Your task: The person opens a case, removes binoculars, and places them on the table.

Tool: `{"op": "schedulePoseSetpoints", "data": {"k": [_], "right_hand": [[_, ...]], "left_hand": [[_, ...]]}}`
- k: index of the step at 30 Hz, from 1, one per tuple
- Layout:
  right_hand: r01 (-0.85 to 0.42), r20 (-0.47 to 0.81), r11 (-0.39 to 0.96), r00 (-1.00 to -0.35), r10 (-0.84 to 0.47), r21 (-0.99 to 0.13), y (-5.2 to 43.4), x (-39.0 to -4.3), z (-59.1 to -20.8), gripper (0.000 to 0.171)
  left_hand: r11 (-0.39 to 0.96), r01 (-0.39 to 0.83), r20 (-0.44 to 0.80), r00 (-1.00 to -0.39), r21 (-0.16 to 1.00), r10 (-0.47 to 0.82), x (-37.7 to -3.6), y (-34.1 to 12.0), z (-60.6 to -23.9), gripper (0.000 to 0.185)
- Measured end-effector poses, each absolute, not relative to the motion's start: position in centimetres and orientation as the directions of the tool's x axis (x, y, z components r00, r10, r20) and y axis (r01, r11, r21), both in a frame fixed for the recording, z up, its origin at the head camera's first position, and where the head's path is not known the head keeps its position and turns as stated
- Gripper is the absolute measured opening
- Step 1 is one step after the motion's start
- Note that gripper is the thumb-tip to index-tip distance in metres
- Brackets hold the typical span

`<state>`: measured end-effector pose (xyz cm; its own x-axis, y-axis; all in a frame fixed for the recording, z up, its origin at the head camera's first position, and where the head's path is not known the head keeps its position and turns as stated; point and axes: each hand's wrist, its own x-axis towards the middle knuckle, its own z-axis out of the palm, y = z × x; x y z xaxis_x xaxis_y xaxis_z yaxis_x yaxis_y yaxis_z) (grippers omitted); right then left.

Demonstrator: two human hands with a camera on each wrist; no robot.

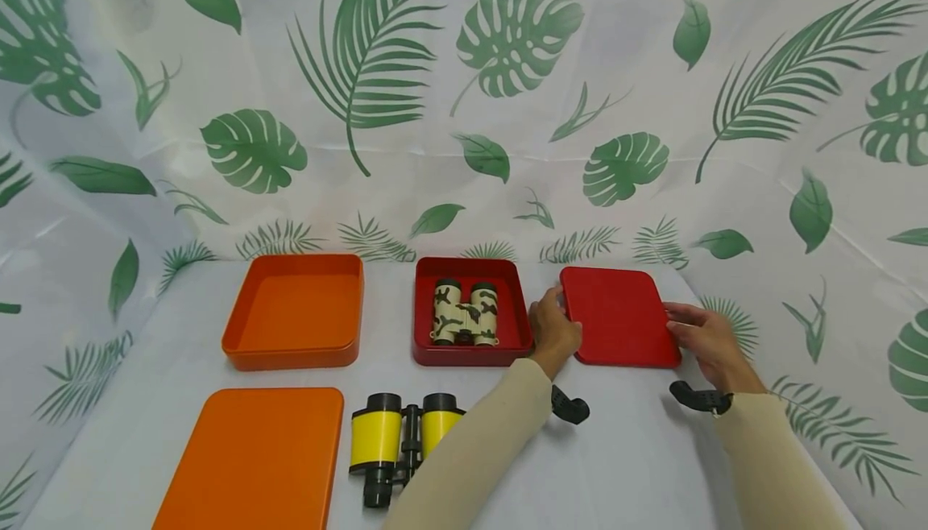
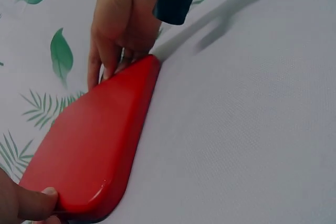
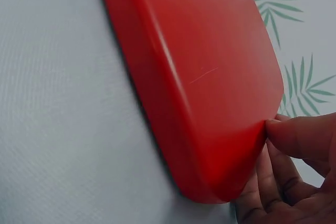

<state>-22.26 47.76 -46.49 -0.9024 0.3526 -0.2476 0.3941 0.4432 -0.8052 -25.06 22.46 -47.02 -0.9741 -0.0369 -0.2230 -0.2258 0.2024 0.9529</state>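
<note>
A red square lid lies flat side up on the white table, right of the red box. By its left edge my left hand grips it, the thumb showing at the rim in the left wrist view. From the opposite side my right hand holds the lid's right edge, thumb at the rim and fingers lower along the side. Inside the red box rests a pair of camouflage binoculars. My left hand is close beside this box's right wall.
An open orange box stands at the back left, with an orange lid in front of it. Yellow-and-black binoculars lie near the front, partly covered by my left sleeve. A leaf-print cloth rises behind the table.
</note>
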Motion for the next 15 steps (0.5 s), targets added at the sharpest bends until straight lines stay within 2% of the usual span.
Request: {"op": "schedulePoseSetpoints", "data": {"k": [15], "right_hand": [[0.433, -0.274, 0.474, -0.889, 0.367, -0.767, 47.45, -23.24, -47.54, 0.056]], "left_hand": [[0.350, -0.190, -0.188, -0.981, 0.917, -0.041, -25.31, 22.77, -47.14, 0.070]]}}
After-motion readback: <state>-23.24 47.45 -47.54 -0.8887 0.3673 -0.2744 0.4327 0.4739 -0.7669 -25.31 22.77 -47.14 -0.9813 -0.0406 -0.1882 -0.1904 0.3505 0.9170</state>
